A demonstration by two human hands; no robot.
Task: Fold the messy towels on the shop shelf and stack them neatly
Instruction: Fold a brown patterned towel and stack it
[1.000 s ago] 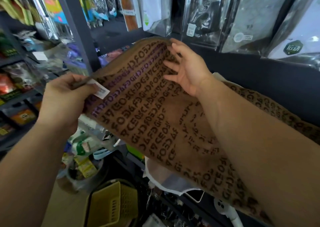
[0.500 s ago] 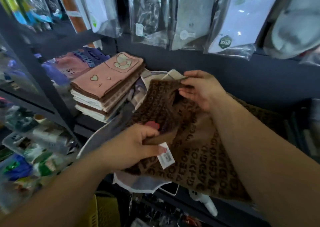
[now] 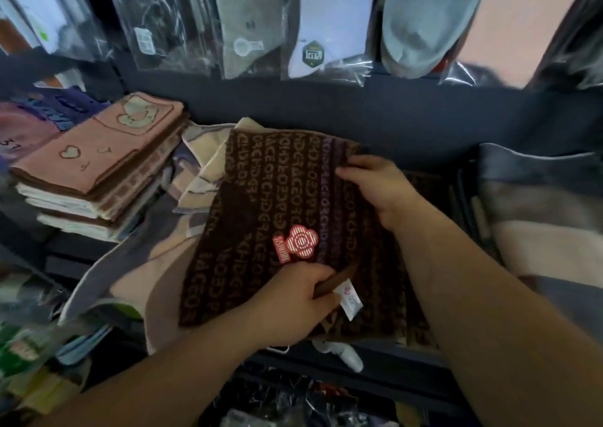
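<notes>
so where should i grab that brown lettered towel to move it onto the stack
Probably its right edge, from the right: the brown towel lies folded flat, top layer's free edge there; left hand pinches the near end, right hand rests on the far end.

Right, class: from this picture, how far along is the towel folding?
Done: a neat stack of folded towels sits at left. In hand: the brown lettered towel, left hand gripping its near edge, right hand resting on it. To do: the rumpled pale towels underneath, unfolded.
</notes>
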